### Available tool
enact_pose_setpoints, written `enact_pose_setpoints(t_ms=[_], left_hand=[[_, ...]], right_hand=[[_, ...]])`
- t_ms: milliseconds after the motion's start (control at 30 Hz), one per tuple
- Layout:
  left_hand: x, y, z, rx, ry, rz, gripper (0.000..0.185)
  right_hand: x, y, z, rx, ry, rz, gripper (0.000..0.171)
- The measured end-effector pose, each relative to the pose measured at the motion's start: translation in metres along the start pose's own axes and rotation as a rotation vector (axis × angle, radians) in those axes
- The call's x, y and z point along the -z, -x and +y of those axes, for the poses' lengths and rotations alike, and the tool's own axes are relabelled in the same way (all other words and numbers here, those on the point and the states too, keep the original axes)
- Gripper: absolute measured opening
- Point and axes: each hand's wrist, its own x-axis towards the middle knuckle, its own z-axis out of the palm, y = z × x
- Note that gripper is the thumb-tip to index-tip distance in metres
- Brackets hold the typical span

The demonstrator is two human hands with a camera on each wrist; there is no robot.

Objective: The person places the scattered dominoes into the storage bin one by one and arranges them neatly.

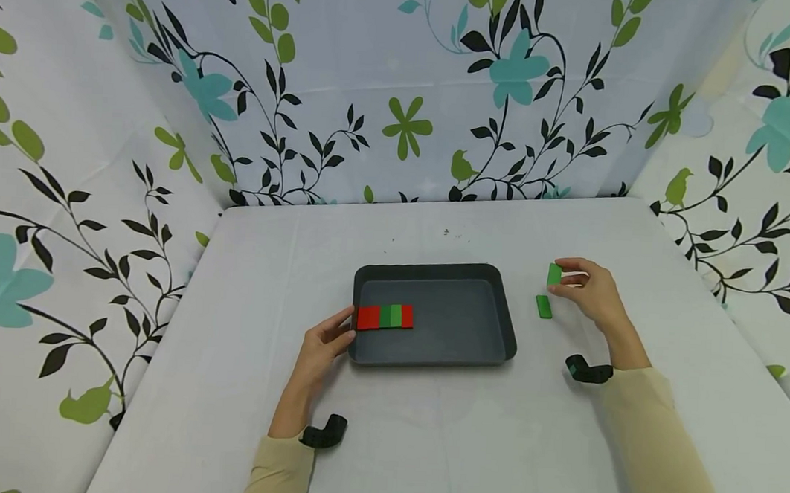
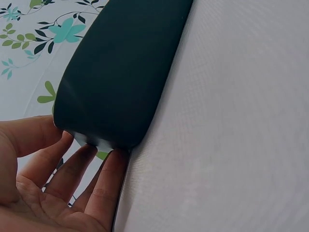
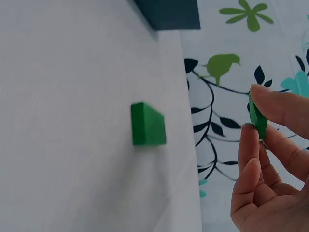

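Observation:
The fingertips of my left hand (image 1: 323, 347) touch the outside of the left end of a dark grey baking tray (image 1: 458, 317), its fingers fairly straight in the left wrist view. Inside the tray, against its left wall, lies a row of flat blocks: red (image 1: 367, 318), green (image 1: 390, 316), then red (image 1: 408, 316) at the right end. To the right of the tray, my right hand (image 1: 594, 290) pinches a green block (image 1: 554, 275) between thumb and fingers. Just nearer to me, a second green block (image 1: 544, 307) rests on the table, apart from the hand.
A white cloth covers the table (image 1: 439, 435). Patterned curtains (image 1: 404, 76) with leaves and birds hang behind and at both sides. A black wrist mount (image 1: 325, 431) sits on the left wrist, another black mount (image 1: 588, 370) on the right.

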Motion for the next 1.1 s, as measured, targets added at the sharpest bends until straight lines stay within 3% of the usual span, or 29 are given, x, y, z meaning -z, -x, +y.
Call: enact_pose_setpoints(t_ms=[233,533,833,1100], left_hand=[[0.0,-0.001,0.002,0.021,-0.007,0.003,0.051],[0.0,-0.001,0.002,0.029,0.0,0.013,0.051],[0.001,-0.002,0.001,0.029,-0.022,0.014,0.051],[0.001,-0.002,0.0,0.02,0.002,0.009,0.051]], right_hand=[[-0.021,-0.001,-0.038,0.088,-0.066,0.012,0.053],[-0.068,-0.002,-0.08,0.159,-0.112,-0.068,0.05],[-0.121,-0.002,-0.095,0.22,-0.074,-0.134,0.047],[-0.151,-0.001,-0.101,0.178,0.011,-0.227,0.047]])
